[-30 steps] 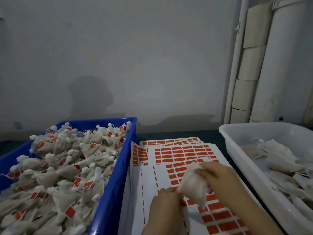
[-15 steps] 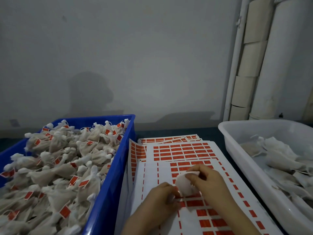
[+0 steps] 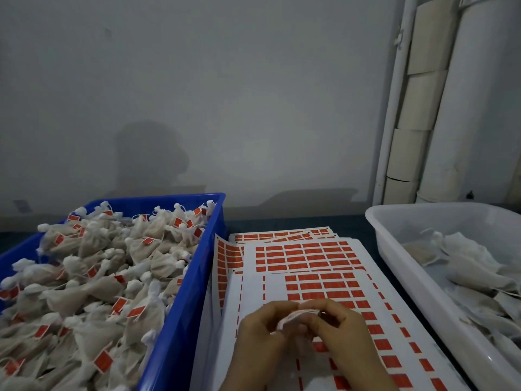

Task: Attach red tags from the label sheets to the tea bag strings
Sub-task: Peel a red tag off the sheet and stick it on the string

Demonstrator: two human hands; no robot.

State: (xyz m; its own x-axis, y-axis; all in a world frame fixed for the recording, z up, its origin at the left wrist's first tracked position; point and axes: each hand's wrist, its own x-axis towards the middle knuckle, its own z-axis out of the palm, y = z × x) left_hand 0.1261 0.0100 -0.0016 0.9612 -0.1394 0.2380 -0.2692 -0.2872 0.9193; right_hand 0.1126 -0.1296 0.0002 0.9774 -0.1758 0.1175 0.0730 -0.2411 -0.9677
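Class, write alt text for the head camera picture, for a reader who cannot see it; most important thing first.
Left hand and right hand together pinch a small pale item above red label sheets. A blue crate of red-tagged tea bags stands to the left, a white tub of untagged bags to the right.

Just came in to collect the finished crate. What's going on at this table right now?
A person is tagging tea bags. The left hand and right hand meet over the label sheets and pinch a small pale piece between their fingertips, seemingly a tag; its bag is mostly hidden. The blue crate on the left is heaped with tagged bags, and the white tub on the right holds untagged bags.
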